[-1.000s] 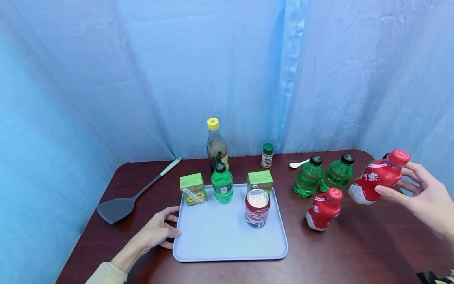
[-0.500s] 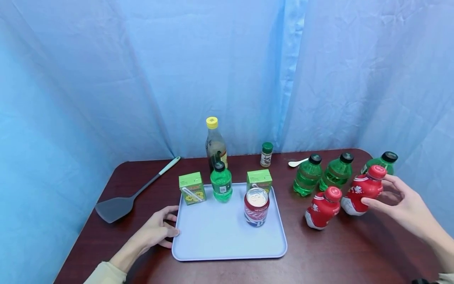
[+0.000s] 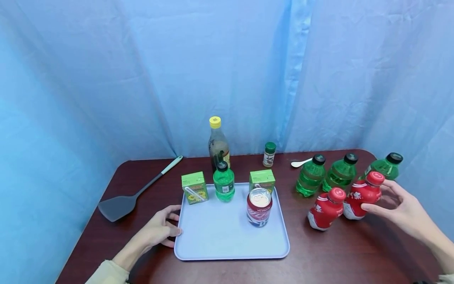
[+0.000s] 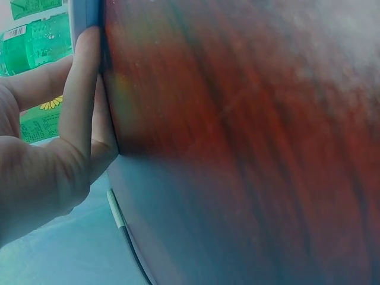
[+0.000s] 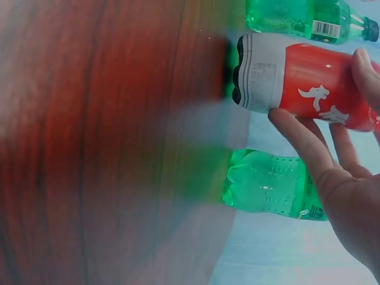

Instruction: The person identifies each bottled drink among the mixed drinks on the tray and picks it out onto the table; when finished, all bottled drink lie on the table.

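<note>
My right hand (image 3: 400, 209) grips a red bottle (image 3: 362, 197) with a white base, thumb in front and fingers behind. The bottle stands nearly upright at the tabletop, close beside another red bottle (image 3: 325, 211). In the right wrist view the held bottle (image 5: 297, 77) lies sideways between thumb and fingers, with green bottles on both sides. At the left edge of the pale blue tray (image 3: 220, 240), my left hand (image 3: 159, 228) rests with its fingertips against the rim. On the tray are a juice box (image 3: 194, 188), a green bottle (image 3: 224, 183), a second juice box (image 3: 261, 179) and a soda can (image 3: 259, 209).
Behind the red bottles stand green bottles (image 3: 339, 173) with black caps. A yellow-capped bottle (image 3: 218, 148), a seasoning shaker (image 3: 269, 156) and a white spoon (image 3: 299, 163) are along the back. A grey spatula (image 3: 118, 207) lies left. Blue curtains (image 3: 213, 59) enclose the table.
My right hand has brought the red bottle left and down beside the other one, uncovering the rightmost green bottle. The left hand has stayed at the tray's edge.
</note>
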`<state>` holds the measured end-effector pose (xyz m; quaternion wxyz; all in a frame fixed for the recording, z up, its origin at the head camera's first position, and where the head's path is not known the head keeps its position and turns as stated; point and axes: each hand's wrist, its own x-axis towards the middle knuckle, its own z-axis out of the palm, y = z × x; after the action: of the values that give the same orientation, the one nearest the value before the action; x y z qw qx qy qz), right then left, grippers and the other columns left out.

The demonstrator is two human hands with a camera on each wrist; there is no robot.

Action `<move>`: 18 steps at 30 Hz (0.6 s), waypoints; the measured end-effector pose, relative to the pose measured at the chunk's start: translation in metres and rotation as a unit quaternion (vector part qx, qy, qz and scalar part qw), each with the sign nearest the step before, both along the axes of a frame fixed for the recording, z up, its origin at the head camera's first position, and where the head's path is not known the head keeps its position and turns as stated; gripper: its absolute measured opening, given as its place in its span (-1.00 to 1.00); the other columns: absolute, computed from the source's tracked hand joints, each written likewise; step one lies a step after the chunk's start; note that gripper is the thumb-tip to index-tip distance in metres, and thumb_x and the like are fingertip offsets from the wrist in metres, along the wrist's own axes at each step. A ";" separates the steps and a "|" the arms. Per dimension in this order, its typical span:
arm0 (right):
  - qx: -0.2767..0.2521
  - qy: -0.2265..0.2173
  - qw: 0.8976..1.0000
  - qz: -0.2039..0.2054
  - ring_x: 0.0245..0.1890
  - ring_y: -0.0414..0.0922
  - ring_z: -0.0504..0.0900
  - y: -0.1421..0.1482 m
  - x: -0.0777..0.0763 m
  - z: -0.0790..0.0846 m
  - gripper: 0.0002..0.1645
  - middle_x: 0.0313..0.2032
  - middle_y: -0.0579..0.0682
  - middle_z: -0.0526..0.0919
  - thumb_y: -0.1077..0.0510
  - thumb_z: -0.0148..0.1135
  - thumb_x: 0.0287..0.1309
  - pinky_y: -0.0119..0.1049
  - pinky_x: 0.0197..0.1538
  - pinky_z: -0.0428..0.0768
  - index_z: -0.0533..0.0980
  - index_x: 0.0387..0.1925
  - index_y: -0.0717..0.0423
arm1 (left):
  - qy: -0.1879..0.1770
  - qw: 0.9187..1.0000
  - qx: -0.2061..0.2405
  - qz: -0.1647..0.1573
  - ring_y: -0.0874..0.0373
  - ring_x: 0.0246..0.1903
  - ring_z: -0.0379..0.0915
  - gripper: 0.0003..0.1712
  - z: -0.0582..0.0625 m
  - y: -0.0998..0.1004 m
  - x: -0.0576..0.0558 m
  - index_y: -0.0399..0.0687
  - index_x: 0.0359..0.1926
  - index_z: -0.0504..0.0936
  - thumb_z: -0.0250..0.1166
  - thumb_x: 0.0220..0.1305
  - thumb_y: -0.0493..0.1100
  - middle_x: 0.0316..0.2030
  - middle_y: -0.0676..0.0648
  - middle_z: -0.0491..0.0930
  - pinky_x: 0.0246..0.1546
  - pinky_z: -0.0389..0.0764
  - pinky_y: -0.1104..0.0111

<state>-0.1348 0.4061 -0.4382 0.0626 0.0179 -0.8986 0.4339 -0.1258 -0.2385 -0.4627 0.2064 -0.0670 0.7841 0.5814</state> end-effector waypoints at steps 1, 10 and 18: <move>-0.002 0.002 1.000 0.003 -0.12 -0.60 0.57 -0.001 0.000 -0.001 -0.15 -0.04 -0.54 0.54 0.14 0.50 0.16 -0.45 -0.31 0.68 0.29 0.41 -0.10 | -0.001 1.000 0.000 0.001 -0.05 -0.26 0.58 -0.10 0.000 0.000 0.000 -0.21 0.48 0.24 0.35 0.11 -0.50 0.02 -0.31 0.39 -0.47 0.72 -0.01; -0.002 0.025 0.999 0.036 -0.06 -0.64 0.52 0.002 0.004 -0.008 -0.07 0.04 -0.48 0.49 0.29 0.51 0.09 -0.50 -0.29 0.66 0.26 0.44 -0.04 | -0.006 1.000 0.003 0.003 -0.03 -0.25 0.59 -0.08 0.000 0.001 0.006 -0.23 0.48 0.22 0.36 0.10 -0.51 0.02 -0.31 0.39 -0.47 0.72 0.00; 0.010 0.058 0.997 0.058 -0.07 -0.59 0.55 0.003 -0.004 -0.011 -0.06 0.03 -0.44 0.52 0.37 0.53 0.02 -0.56 -0.28 0.63 0.28 0.39 -0.01 | 0.012 1.000 0.001 0.001 -0.04 -0.22 0.61 -0.10 0.000 -0.001 0.003 -0.19 0.48 0.24 0.36 0.13 -0.50 0.04 -0.31 0.39 -0.45 0.73 0.01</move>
<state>-0.1388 0.4090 -0.4488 0.0894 0.0955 -0.8953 0.4259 -0.1232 -0.2394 -0.4623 0.1965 -0.0611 0.7857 0.5834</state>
